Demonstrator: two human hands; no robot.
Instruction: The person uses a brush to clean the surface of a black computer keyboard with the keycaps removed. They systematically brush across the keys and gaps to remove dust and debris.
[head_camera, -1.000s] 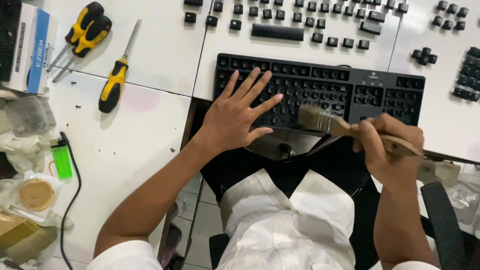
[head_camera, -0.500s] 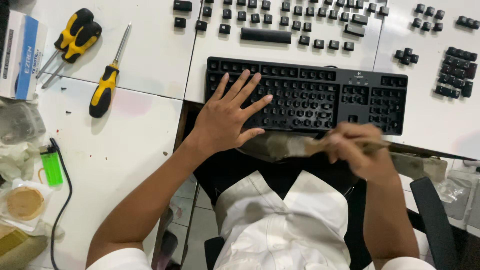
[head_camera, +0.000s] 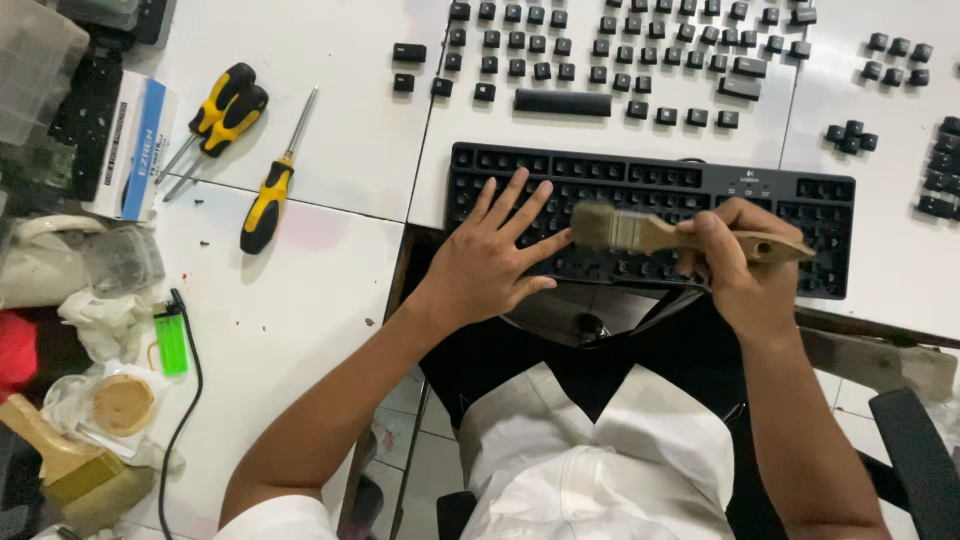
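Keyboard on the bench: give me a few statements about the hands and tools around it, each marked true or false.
1. The right hand holds a wooden-handled brush over the keyboard. True.
2. The left hand grips a screwdriver. False: it lies flat, fingers spread, on the keyboard.
3. Loose black keycaps lie on the white table beyond the keyboard. True.
4. The green lighter lies on the keyboard. False: it lies on the table, far left.
5. The yellow-handled screwdrivers lie left of the keyboard. True.

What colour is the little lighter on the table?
The lighter is bright green, seen clearly in the head view at the left side of the white table.
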